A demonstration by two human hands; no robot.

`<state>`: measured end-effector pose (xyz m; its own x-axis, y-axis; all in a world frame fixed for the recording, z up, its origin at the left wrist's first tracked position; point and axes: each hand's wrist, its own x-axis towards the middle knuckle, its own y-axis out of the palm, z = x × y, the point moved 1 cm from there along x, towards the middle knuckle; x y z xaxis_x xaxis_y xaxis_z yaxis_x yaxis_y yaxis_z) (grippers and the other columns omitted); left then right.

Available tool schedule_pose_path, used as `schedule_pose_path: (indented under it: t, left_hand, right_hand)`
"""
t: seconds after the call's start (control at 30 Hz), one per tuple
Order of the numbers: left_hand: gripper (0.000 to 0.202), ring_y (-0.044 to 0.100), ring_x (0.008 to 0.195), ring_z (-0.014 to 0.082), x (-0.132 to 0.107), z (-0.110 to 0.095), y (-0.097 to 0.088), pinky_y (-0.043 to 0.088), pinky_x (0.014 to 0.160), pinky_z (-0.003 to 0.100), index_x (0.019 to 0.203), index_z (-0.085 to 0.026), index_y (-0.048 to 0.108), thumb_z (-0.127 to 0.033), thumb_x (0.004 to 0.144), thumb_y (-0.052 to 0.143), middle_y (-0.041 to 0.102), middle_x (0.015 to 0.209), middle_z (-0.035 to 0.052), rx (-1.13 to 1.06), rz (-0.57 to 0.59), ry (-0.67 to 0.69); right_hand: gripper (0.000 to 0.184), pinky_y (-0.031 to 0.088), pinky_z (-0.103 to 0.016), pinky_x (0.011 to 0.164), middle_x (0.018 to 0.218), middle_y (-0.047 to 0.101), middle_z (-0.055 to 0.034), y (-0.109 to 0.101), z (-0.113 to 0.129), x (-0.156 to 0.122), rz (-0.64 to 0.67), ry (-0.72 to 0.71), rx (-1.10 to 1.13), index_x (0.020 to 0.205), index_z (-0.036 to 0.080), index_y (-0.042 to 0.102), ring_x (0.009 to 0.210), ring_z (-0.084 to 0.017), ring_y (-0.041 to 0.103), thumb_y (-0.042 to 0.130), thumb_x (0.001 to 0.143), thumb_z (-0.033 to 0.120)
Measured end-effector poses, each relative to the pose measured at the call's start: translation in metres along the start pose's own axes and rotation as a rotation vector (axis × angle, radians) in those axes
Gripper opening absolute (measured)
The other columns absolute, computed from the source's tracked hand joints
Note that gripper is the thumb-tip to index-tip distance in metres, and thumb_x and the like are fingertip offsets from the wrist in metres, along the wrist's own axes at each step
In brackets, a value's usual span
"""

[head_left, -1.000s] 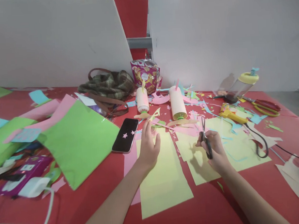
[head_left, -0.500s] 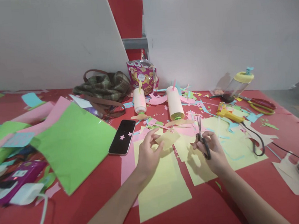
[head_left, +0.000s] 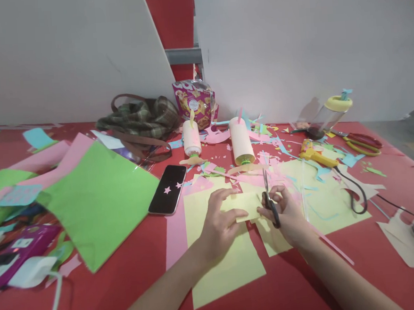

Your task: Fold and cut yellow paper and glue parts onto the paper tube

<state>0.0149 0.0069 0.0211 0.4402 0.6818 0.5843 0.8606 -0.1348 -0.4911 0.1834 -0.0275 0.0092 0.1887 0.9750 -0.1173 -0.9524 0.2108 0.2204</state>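
My left hand pinches a small pale yellow piece of paper between thumb and fingers. A pair of scissors with black handles is in my right hand, its blades pointing away from me. My right fingertips are at the right edge of the small piece; whether they grip it I cannot tell. Beneath both hands lie larger yellow sheets. Just beyond stand two pale paper-wrapped cylinders, a larger one and a smaller one.
To the left lie a phone with pink paper stars and a large green sheet. A yellow glue gun, red-and-yellow-handled scissors and a clear bottle are at right. Paper scraps, a snack bag and a plaid bag lie behind.
My left hand has moved right with the small paper, which is now turned level. My right hand has come left and closer to me with the scissors, so both hands meet at the paper.
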Motion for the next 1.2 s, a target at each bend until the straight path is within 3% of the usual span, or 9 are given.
schedule_pose_path:
  t: [0.13, 0.23, 0.37, 0.47, 0.63, 0.83, 0.93, 1.1, 1.2]
  left_hand:
    - [0.029, 0.032, 0.117, 0.0235, 0.001, 0.0, 0.001, 0.036, 0.09, 0.039, 0.074, -0.022, 0.063, 0.0, 0.066, 0.045, 0.03, 0.128, 0.004, -0.187, 0.101, -0.297]
    - [0.032, 0.031, 0.119, 0.0215, 0.002, 0.003, 0.0, 0.034, 0.092, 0.037, 0.076, -0.022, 0.063, -0.001, 0.066, 0.04, 0.029, 0.131, 0.0018, -0.4, 0.175, -0.518]
    - [0.033, 0.043, 0.109, 0.0198, 0.004, 0.005, -0.001, 0.037, 0.088, 0.034, 0.081, -0.02, 0.062, -0.004, 0.066, 0.038, 0.052, 0.113, 0.0042, -0.637, 0.225, -0.724]
    - [0.02, 0.055, 0.089, 0.0179, 0.007, 0.005, -0.001, 0.042, 0.08, 0.032, 0.081, -0.018, 0.061, -0.015, 0.073, 0.043, 0.062, 0.09, 0.0048, -0.621, 0.267, -0.807]
    - [0.015, 0.058, 0.08, 0.0162, 0.012, 0.009, -0.004, 0.044, 0.076, 0.029, 0.08, -0.015, 0.062, -0.022, 0.072, 0.051, 0.064, 0.086, 0.0062, -0.439, 0.165, -0.788]
    - [0.02, 0.058, 0.08, 0.0157, 0.019, 0.014, -0.018, 0.047, 0.073, 0.03, 0.087, -0.015, 0.061, -0.019, 0.068, 0.056, 0.062, 0.09, 0.0061, -0.229, -0.131, -0.725]
    - [0.02, 0.058, 0.08, 0.0145, 0.021, 0.012, -0.022, 0.049, 0.071, 0.029, 0.088, -0.015, 0.06, -0.018, 0.068, 0.057, 0.06, 0.091, 0.0057, -0.202, -0.226, -0.639]
    - [0.019, 0.058, 0.08, 0.0137, 0.017, 0.013, -0.02, 0.052, 0.066, 0.024, 0.087, -0.015, 0.061, -0.019, 0.068, 0.058, 0.057, 0.095, 0.0067, -0.233, -0.233, -0.568]
    - [0.019, 0.058, 0.082, 0.0145, 0.014, 0.014, -0.019, 0.053, 0.066, 0.024, 0.086, -0.015, 0.061, -0.02, 0.068, 0.059, 0.056, 0.097, 0.0073, -0.245, -0.214, -0.544]
  right_hand:
    - [0.044, 0.037, -0.017, 0.05, 0.072, 0.045, 0.0071, 0.0, 0.002, 0.0, -0.046, -0.067, -0.045, 0.078, 0.025, 0.036, 0.057, -0.005, 0.049, 0.071, 0.054, 0.014]
    - [0.043, 0.038, -0.017, 0.049, 0.07, 0.044, 0.0074, -0.001, 0.002, 0.0, -0.076, -0.096, -0.075, 0.079, 0.025, 0.036, 0.055, -0.005, 0.048, 0.07, 0.055, 0.014]
    - [0.042, 0.039, -0.018, 0.047, 0.069, 0.045, 0.0074, -0.001, 0.002, 0.0, -0.098, -0.1, -0.118, 0.079, 0.025, 0.036, 0.052, -0.005, 0.047, 0.07, 0.056, 0.016]
    - [0.043, 0.04, -0.019, 0.049, 0.069, 0.044, 0.0072, 0.001, 0.003, -0.001, -0.098, -0.107, -0.153, 0.079, 0.024, 0.037, 0.053, -0.005, 0.047, 0.071, 0.054, 0.016]
    - [0.039, 0.041, -0.02, 0.053, 0.07, 0.044, 0.0064, 0.003, 0.005, -0.002, -0.048, -0.046, -0.129, 0.079, 0.025, 0.035, 0.058, -0.007, 0.05, 0.069, 0.059, 0.022]
    - [0.028, 0.045, -0.026, 0.056, 0.078, 0.044, 0.0022, 0.012, 0.0, -0.01, 0.244, 0.158, 0.078, 0.084, 0.026, 0.033, 0.065, -0.011, 0.051, 0.055, 0.072, 0.04]
    - [0.028, 0.045, -0.026, 0.058, 0.081, 0.044, 0.0012, 0.021, -0.005, -0.016, 0.311, 0.237, 0.115, 0.086, 0.026, 0.034, 0.068, -0.011, 0.05, 0.055, 0.073, 0.04]
    - [0.026, 0.045, -0.028, 0.064, 0.081, 0.045, 0.0007, 0.036, -0.004, -0.02, 0.357, 0.241, 0.012, 0.086, 0.026, 0.035, 0.074, -0.013, 0.049, 0.053, 0.074, 0.04]
    - [0.024, 0.043, -0.028, 0.064, 0.078, 0.045, 0.0014, 0.042, -0.001, -0.018, 0.318, 0.185, -0.051, 0.087, 0.026, 0.034, 0.071, -0.013, 0.048, 0.051, 0.075, 0.04]
